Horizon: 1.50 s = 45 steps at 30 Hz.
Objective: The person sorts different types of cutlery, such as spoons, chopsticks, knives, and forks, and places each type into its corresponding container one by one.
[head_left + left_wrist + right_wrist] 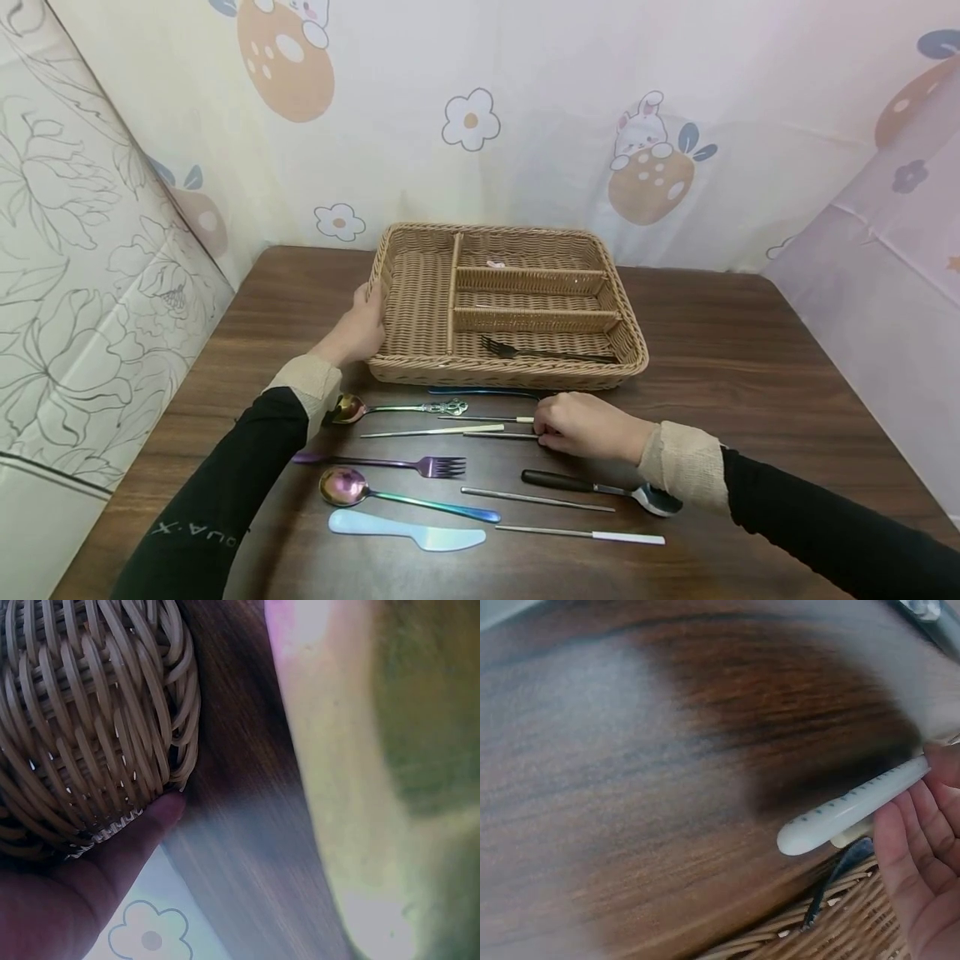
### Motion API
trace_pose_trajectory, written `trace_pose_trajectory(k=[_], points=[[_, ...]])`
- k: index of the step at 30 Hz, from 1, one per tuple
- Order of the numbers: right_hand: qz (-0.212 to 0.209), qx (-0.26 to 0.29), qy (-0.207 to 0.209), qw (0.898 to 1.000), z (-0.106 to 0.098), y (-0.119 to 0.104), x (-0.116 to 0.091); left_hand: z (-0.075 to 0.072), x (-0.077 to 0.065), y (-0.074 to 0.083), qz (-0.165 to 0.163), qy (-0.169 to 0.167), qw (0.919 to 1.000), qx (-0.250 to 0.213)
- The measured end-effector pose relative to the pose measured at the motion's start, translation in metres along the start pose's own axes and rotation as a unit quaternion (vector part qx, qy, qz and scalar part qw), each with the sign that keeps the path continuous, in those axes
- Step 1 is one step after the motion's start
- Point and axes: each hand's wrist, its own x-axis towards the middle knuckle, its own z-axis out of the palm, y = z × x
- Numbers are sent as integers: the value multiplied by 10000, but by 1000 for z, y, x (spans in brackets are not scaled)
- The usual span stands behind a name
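My left hand (365, 323) grips the left end of a wicker basket (510, 368); in the left wrist view one digit (142, 836) lies against the weave. Just in front of the basket, my right hand (588, 425) pinches a chopstick by its white, dotted handle (847, 810). Its thin metal shaft (495, 435) points left, level with the table. Beside it lie a yellow-ended chopstick (483, 418) and another one (435, 432). A dark blue utensil (487, 391) runs along the basket's front. One black fork (543, 353) lies in the front right compartment.
Nearer the front lie a purple fork (405, 463), a rainbow spoon (427, 504), a light blue knife (405, 530), a black-handled spoon (562, 482), a silver chopstick (536, 499) and a white-ended one (581, 534). An ornate spoon (405, 408) is by my left forearm. Patterned cloth (525, 183) hangs behind.
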Motion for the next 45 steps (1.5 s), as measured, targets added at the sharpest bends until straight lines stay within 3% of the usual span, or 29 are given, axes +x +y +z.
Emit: trace_pose_trajectory(k=[7,26,35,45], points=[[5,-34,166,9999,-15,-5,-1,1,-1,0,-40,-37,10000,82],[169,-613,502,9967,-86,-7,4,1,2,-2,-4,88,9999,91],[448,-1165,753,9893,-114,12,10,2,3,-3,-9,71,10000,27],[924,-1467,679,9825,-134,45,25,1,2,-2,-1,7,10000,-44]])
